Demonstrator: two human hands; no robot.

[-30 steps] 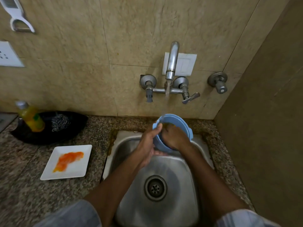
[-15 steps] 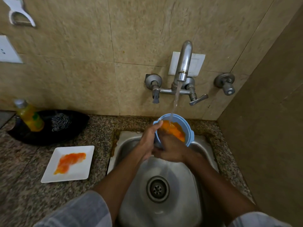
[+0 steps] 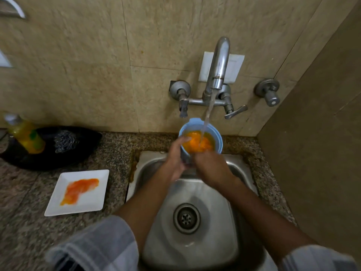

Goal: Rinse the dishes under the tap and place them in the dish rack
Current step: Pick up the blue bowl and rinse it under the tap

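A light blue bowl smeared with orange sauce sits under the running tap, above the back of the steel sink. Water streams into the bowl. My left hand grips its left rim, thumb over the edge. My right hand holds the bowl's near side from below; its fingers are hidden behind the bowl. A white square plate smeared with orange sauce lies on the counter to the left of the sink.
A black dish at the back left holds a steel scrubber and a yellow soap bottle. A speckled granite counter surrounds the sink. A brown wall closes the right side. No dish rack is in view.
The bowl has tilted open toward me, showing orange sauce now washed by the stream. My right hand came out of the bowl and dropped to its near side. The view shifted left.
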